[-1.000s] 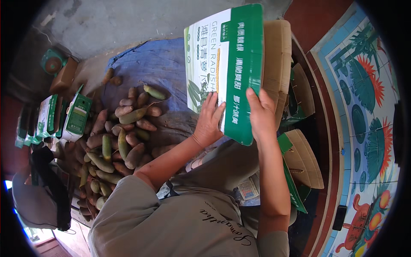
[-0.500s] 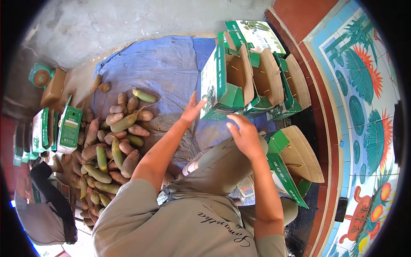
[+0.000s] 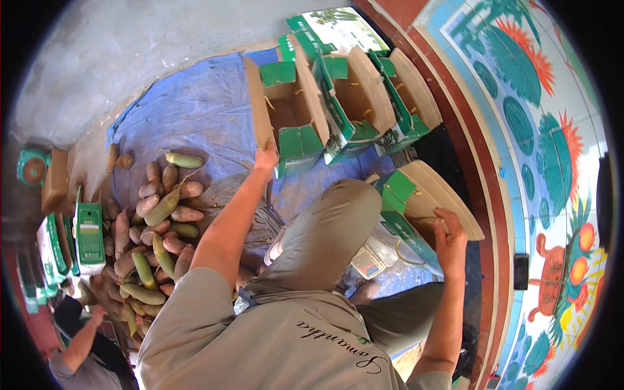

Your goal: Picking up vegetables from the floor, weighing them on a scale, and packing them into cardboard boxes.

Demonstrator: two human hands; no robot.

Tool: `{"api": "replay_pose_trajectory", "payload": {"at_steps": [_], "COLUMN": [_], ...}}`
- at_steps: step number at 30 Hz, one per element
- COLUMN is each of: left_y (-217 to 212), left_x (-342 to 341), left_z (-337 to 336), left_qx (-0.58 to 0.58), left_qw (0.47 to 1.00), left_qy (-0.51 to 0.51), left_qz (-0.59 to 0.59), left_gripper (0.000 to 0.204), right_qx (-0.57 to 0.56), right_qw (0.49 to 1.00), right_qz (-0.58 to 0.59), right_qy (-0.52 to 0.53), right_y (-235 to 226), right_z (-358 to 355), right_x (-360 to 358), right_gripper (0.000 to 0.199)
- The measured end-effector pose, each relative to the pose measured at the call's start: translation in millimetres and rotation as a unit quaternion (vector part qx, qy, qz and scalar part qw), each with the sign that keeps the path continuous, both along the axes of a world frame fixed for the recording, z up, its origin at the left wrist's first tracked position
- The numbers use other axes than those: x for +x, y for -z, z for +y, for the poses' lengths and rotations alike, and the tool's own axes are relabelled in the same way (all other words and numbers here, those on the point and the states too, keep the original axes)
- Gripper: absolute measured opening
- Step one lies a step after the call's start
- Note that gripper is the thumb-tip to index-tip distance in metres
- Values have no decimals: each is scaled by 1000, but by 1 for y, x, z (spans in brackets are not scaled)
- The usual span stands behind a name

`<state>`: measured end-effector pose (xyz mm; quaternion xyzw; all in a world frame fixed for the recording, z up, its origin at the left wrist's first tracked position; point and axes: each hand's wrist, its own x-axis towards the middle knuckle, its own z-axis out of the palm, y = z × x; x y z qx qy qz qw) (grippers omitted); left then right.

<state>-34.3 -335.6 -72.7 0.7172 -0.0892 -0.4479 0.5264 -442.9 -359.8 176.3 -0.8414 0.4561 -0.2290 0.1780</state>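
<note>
Since half a second ago the hands have parted: the left hand [image 3: 266, 158] has gone out to the open carton it was steadying, and the right hand [image 3: 450, 235] has dropped away to a separate box at about four o'clock. At nine o'clock, by the left rim, several green-and-white flat boxes [image 3: 89, 233] stand on edge, too crowded to count, and at seven o'clock another person's arm [image 3: 81, 343] reaches in. Just right of them a heap of long green and reddish-brown fruits [image 3: 158, 224], well over twenty, lies on a blue tarp [image 3: 195, 110]. The left hand has its fingers curled over the front edge of the nearest carton [image 3: 286, 117], an open brown-and-green box lying on its side with its mouth towards the viewer, its long axis running from six to twelve o'clock. Beside it, towards one o'clock, two more open cartons [image 3: 364, 97] lean the same way, making three in the row, with a flat green-and-white box [image 3: 338, 26] behind. The right hand grips the brown flap of the fourth open box [image 3: 422, 195], fingers closed over its edge; that flap slants from ten to four o'clock.
</note>
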Motion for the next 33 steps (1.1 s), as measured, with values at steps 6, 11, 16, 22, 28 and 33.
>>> {"api": "replay_pose_trajectory", "payload": {"at_steps": [6, 11, 16, 22, 28, 33], "left_y": [7, 21, 1, -35, -62, -66], "left_x": [-13, -9, -9, -17, -16, -31], "left_z": [1, 6, 13, 37, 65, 78], "left_qx": [-121, -35, 27, 105, 70, 56], "left_qw": [984, 996, 993, 980, 971, 974], "left_qy": [-7, 76, 107, 145, 200, 211], "left_qz": [132, 10, -39, -91, -107, -52], "left_gripper": [48, 49, 49, 66, 43, 36], "right_qx": [53, 36, 10, -29, -67, -51], "right_qw": [992, 991, 992, 986, 976, 983], "right_qz": [-63, -75, -66, -99, -79, -58], "right_qy": [98, 105, 105, 128, 190, 164], "right_y": [13, 39, 44, 34, 26, 36], "right_z": [-17, -19, -9, -14, -20, -24], "right_x": [-56, -83, -95, -114, -127, -120], "right_gripper": [14, 15, 15, 16, 19, 21]}}
